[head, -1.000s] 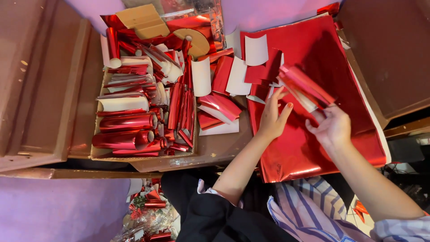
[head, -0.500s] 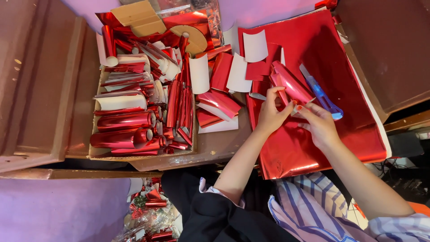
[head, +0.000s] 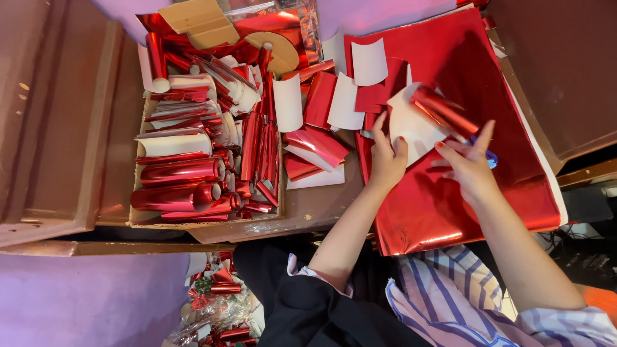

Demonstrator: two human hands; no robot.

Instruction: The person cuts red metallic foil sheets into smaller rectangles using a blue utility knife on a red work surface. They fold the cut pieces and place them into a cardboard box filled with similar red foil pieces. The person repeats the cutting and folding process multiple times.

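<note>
While both hands (head: 427, 160) curl it, glossy red foil (head: 432, 115) rolls.

Cardboard box (head: 144, 222) of red foil rolls (head: 183, 172) — loose cut foil pieces (head: 318, 144) beside.

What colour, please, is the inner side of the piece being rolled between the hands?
White inside, shiny red outside; the rolled piece shows best in the head view.
</note>
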